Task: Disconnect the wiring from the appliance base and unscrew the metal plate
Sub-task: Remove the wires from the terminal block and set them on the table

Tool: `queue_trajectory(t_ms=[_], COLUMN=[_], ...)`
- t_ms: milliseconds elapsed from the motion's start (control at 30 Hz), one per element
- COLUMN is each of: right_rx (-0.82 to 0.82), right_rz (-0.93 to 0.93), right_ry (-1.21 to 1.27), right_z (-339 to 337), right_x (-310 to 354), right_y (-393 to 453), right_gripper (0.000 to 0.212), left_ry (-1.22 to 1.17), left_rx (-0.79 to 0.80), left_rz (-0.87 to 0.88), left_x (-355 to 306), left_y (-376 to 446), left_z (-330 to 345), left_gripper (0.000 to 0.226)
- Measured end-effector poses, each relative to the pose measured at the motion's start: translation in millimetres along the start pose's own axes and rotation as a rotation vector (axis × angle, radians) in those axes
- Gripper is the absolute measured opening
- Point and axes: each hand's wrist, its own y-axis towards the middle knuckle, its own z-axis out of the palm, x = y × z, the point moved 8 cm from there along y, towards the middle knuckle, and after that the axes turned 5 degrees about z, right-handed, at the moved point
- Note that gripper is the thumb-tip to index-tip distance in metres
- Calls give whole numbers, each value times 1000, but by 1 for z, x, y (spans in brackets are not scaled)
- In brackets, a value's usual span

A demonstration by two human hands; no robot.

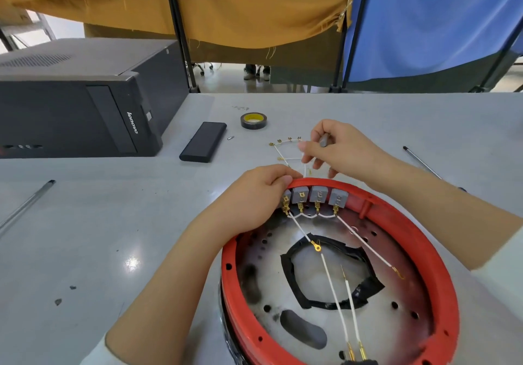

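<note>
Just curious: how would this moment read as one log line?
left hand grips red base rim | right hand holds grey tool | wires attached

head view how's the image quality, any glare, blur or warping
Head view: a bright glare spot on the table left of the red appliance base; wide-angle warping bows the table's far edge and the base's rim; the right hand fingertips look slightly motion-blurred, while the left hand and grey terminal blocks are sharp; lighting is even, shadows soft.
</note>
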Motion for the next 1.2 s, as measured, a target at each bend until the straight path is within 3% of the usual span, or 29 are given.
queue_trajectory(t_ms=[200,333,600,700,833,1000,1200], right_rx=[114,90,-66,-155,-188,-67,-213], right_rz=[-273,-196,-139,-272,-437,-215,-250], right_ry=[-355,-379,-432,-145,20,194,41], right_z=[28,22,11,0,-4,3,-5], right_x=[9,-1,-11,7,27,9,9], right_y=[-52,-50,-48,-58,-73,-61,-57], right_gripper=[7,6,8,29,29,12,35], left_ry=[-57,-161,132,95,83,54,44], left_rx=[-137,-312,-79,-97,-83,-78,-68], left_rz=[29,45,23,7,3,-3,1], left_x=[-6,-6,-4,-1,1,0,-1], left_y=[-2,-5,-2,-2,-3,-3,-4], left_z=[-9,-31,-3,-8,-6,-6,-5], left_gripper=[23,26,27,27,28,28,27])
